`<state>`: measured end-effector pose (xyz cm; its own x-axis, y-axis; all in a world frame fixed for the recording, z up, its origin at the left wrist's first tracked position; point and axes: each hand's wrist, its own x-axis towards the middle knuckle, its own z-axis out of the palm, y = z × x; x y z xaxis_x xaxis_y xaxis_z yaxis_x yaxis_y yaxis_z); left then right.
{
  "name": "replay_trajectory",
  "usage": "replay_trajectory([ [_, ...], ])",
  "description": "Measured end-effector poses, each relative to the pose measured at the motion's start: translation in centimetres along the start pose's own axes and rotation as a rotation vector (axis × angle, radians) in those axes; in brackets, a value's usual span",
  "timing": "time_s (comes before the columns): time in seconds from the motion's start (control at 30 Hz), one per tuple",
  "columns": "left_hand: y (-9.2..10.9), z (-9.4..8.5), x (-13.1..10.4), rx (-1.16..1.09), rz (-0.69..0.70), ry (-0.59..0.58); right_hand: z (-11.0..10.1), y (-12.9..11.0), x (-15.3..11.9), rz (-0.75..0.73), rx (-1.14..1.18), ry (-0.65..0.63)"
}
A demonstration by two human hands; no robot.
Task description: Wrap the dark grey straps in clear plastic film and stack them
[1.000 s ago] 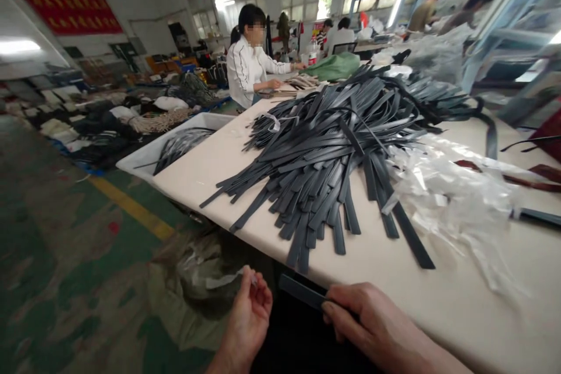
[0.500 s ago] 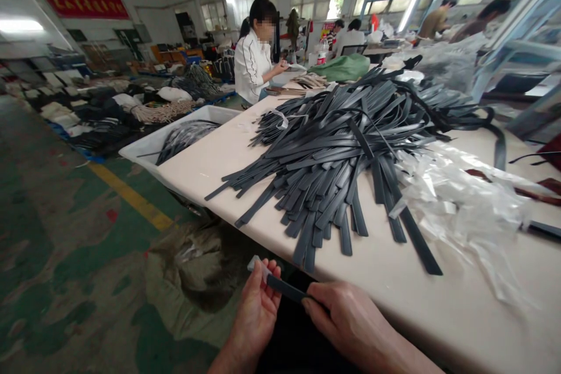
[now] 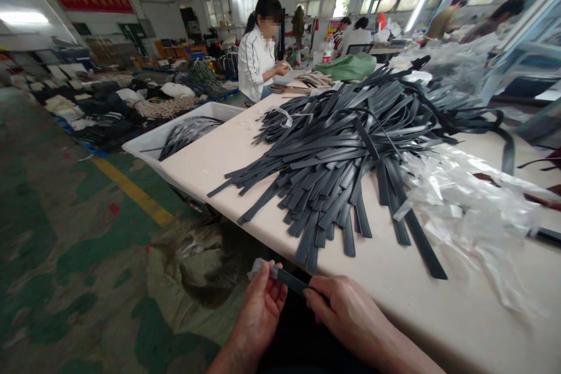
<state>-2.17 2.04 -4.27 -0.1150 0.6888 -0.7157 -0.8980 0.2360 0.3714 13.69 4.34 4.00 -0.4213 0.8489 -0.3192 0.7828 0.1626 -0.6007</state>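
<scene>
A dark strap (image 3: 291, 281) stretches between my two hands, just off the table's front edge. Clear plastic (image 3: 258, 267) wraps its left end, and my left hand (image 3: 264, 304) pinches that end between thumb and fingers. My right hand (image 3: 339, 304) is closed round the strap farther along. Beyond them a large heap of dark straps (image 3: 324, 158) lies on the pale table (image 3: 438, 310), several flat ends pointing toward me.
Crumpled clear plastic (image 3: 464, 204) covers part of the table's right side. A white bin (image 3: 144, 149) with straps stands at the table's left. An olive sack (image 3: 188, 298) is on the floor. A person in white (image 3: 254, 64) works at the far end.
The view has shifted slightly. My left hand has moved a little to the right along with the wrapped end, and the plastic there looks more bunched. Both hands keep their hold.
</scene>
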Motion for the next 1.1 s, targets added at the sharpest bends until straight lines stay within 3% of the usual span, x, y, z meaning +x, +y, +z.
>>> replay_trajectory([
  [0.17, -0.7, -0.4, -0.3, 0.032, -0.092, -0.067, 0.6, -0.5, 1.1, -0.036, -0.046, 0.008],
  [0.37, 0.4, 0.3, -0.4, -0.065, -0.074, 0.067, -2.8, 1.4, -1.4, -0.080, 0.058, 0.042],
  [0.43, 0.2, 0.4, -0.9, -0.063, -0.111, 0.025, -3.1, 1.6, -1.4, -0.063, 0.009, 0.056],
  [0.6, -1.1, 0.8, -2.0, 0.023, -0.196, -0.171, -1.0, 0.9, 0.2, -0.076, -0.015, 0.060],
  [0.77, -0.5, 1.1, -2.0, -0.046, -0.128, -0.067, -2.8, 2.0, -1.3, -0.137, 0.034, 0.130],
  [0.87, -0.9, 1.0, -2.2, -0.005, -0.178, -0.135, -3.2, 2.0, -1.4, -0.140, -0.019, 0.169],
  [1.0, -1.5, 1.0, -2.6, 0.053, -0.188, -0.291, -1.8, 1.0, -0.3, -0.129, -0.007, 0.133],
  [1.1, -1.0, 1.0, -2.5, 0.014, -0.122, -0.237, -2.6, 1.3, -1.2, -0.172, 0.028, 0.158],
])
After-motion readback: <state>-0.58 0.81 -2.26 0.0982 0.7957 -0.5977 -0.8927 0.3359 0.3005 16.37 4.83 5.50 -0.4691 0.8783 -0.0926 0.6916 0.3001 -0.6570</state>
